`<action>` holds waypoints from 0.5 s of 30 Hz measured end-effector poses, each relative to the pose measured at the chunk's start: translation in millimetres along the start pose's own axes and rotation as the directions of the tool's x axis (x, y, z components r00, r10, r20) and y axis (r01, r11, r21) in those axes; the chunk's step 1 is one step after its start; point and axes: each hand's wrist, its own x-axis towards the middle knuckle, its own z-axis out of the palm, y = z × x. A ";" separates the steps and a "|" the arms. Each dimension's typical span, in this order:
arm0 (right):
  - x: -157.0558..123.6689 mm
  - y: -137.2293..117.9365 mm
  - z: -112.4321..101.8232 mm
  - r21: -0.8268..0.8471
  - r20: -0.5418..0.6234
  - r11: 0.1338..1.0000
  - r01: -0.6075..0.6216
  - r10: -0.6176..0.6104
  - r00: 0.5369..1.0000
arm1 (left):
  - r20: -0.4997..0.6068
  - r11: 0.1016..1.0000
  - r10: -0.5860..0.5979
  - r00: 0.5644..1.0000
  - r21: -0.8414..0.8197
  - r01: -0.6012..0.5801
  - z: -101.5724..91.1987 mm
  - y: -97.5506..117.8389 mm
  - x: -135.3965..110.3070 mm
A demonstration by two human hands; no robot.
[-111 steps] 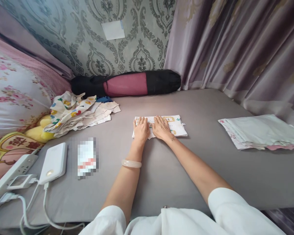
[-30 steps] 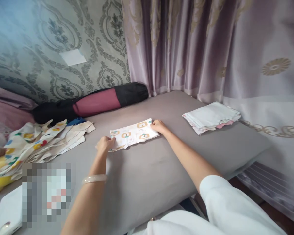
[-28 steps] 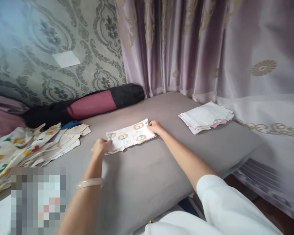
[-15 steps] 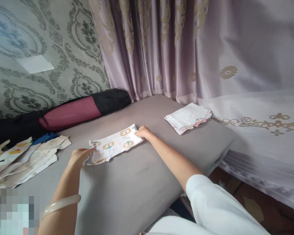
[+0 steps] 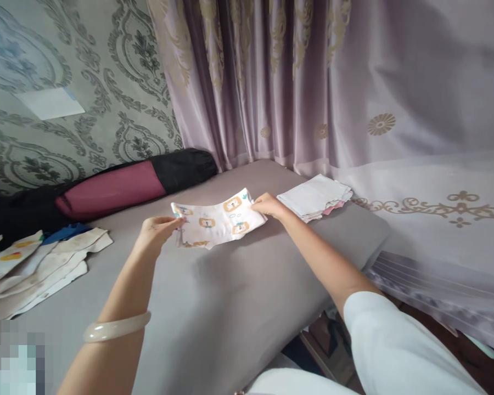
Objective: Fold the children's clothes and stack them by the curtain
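A folded white cloth (image 5: 214, 222) with orange and green prints hangs between my two hands, lifted above the grey bed surface. My left hand (image 5: 158, 227) pinches its left end, fingers closed on the upper corner. At the opposite end, my right hand (image 5: 267, 206) grips the cloth's right edge between thumb and fingers. Just beyond my right hand lies a stack of folded white cloths (image 5: 316, 195), with a bit of pink showing underneath. The cloth sags slightly in the middle, and its exact kind cannot be made out.
Several light cloths (image 5: 49, 269) lie spread at the left of the grey bed (image 5: 239, 291), near a blue piece (image 5: 66, 232). A long black and maroon bag (image 5: 111, 186) lies along the patterned wall. Lilac curtains (image 5: 263, 82) hang behind the bed.
Both hands have raised the printed cloth off the bed and carried it rightward and away, closer to the folded stack. My right hand now partly overlaps the stack in view.
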 end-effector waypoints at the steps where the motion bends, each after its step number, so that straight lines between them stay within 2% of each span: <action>1: -0.7 5.3 -13.1 -0.016 -0.019 1.000 -0.004 0.004 1.000 | 0.034 0.998 0.035 0.999 -0.048 -0.034 8.9 9.0 -2.6; 5: -3.1 21.8 -63.7 -0.090 -0.075 0.987 -0.133 0.127 0.989 | 0.108 0.979 0.115 0.988 -0.179 -0.095 50.7 45.8 -14.2; 9: 1.8 37.9 -105.9 -0.025 -0.140 0.950 -0.312 0.305 0.942 | 0.153 0.938 0.194 0.969 -0.317 -0.138 98.0 75.1 -22.2; 12: 10.9 54.3 -130.6 0.004 -0.209 0.925 -0.380 0.372 0.904 | 0.186 0.899 0.228 0.956 -0.418 -0.133 132.8 89.9 -25.2; 15: 22.2 71.9 -146.9 0.024 -0.325 0.909 -0.417 0.401 0.856 | 0.211 0.873 0.228 0.950 -0.476 -0.104 165.6 100.5 -26.4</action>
